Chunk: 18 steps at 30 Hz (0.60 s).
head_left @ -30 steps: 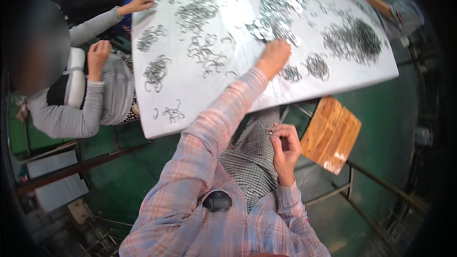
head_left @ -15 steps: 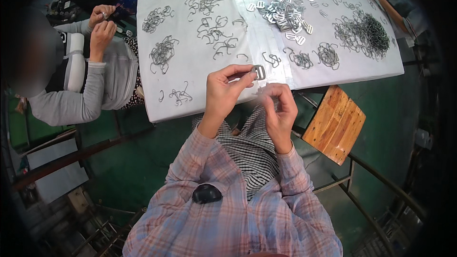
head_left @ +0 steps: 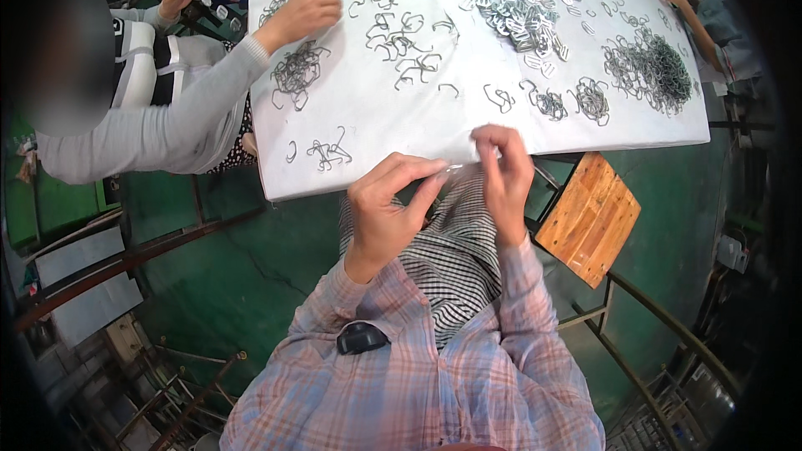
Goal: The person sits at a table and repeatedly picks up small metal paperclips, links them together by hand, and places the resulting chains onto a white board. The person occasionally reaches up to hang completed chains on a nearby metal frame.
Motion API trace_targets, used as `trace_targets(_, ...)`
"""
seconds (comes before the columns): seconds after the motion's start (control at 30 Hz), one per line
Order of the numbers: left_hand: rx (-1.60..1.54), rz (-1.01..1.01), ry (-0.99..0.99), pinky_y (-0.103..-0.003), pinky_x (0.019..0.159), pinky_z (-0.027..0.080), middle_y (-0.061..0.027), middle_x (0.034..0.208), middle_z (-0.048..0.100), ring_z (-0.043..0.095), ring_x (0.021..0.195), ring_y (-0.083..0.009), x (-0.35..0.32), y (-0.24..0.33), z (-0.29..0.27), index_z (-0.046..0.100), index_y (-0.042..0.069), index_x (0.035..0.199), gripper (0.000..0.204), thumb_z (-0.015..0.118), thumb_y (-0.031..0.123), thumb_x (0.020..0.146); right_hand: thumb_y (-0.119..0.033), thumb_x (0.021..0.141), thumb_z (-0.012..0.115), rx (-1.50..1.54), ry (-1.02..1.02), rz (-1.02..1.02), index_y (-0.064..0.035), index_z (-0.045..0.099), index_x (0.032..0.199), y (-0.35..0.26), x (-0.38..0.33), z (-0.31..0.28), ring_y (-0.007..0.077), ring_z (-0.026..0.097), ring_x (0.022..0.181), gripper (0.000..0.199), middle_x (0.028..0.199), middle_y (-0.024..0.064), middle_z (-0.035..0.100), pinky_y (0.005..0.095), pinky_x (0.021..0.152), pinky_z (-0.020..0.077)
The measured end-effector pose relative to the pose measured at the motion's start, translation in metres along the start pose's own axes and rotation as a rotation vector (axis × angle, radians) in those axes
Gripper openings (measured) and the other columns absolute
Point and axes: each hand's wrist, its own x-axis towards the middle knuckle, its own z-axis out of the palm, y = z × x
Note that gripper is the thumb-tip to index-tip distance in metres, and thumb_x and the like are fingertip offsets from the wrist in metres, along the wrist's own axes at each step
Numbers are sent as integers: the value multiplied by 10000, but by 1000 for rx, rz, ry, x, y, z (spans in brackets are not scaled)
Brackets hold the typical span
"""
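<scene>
Pinching metal piece [head_left: 454, 169]: left fingers [head_left: 413, 170]; right fingers [head_left: 513, 150]: can't tell, blurred; co-worker's hand [head_left: 305, 18] partly hiding hooks [head_left: 277, 4]; stool [head_left: 589, 221] beside.

one shiny piece [head_left: 454, 169] at the left fingers [head_left: 417, 170], one white table [head_left: 376, 117] beyond them, one buckle heap [head_left: 530, 17] farther off, two small wire piles [head_left: 591, 101] past the right fingers [head_left: 505, 140], one wooden stool [head_left: 589, 221] rightward
</scene>
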Motion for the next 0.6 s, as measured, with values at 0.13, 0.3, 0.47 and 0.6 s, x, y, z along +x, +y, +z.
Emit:
trace_targets(0.13,31,-33,-38,-270,740,533,-113,900,726,691,819,-176,-12,6,-15,731,-9,967,201,720,-86,782,-22,833,665,-329,-105,-115,-6,649,916,56,67,17,315,615,770,86,871,139,616,385,681,487)
trace_targets(0.3,-1,-108,-67,-271,739,535,-116,906,729,693,817,-169,-28,-2,-17,733,-6,985,219,719,-88,782,-78,836,678,-788,-456,-114,9,612,876,79,100,38,409,611,842,117,893,181,621,464,721,496)
trace_targets(0.47,-60,-210,-90,-266,780,561,-110,954,712,695,860,-159,-40,-19,-6,720,-23,1013,195,685,-78,829,-21,839,641,-577,-403,-164,14,621,898,75,77,24,358,645,774,71,872,177,647,408,667,516)
trace_targets(0.6,-126,-261,-109,-277,828,577,-101,995,701,696,924,-156,-47,-33,5,695,-44,1036,190,661,-77,853,-3,899,647,-107,-292,224,43,686,1003,8,22,-9,128,659,668,120,816,95,693,253,592,515)
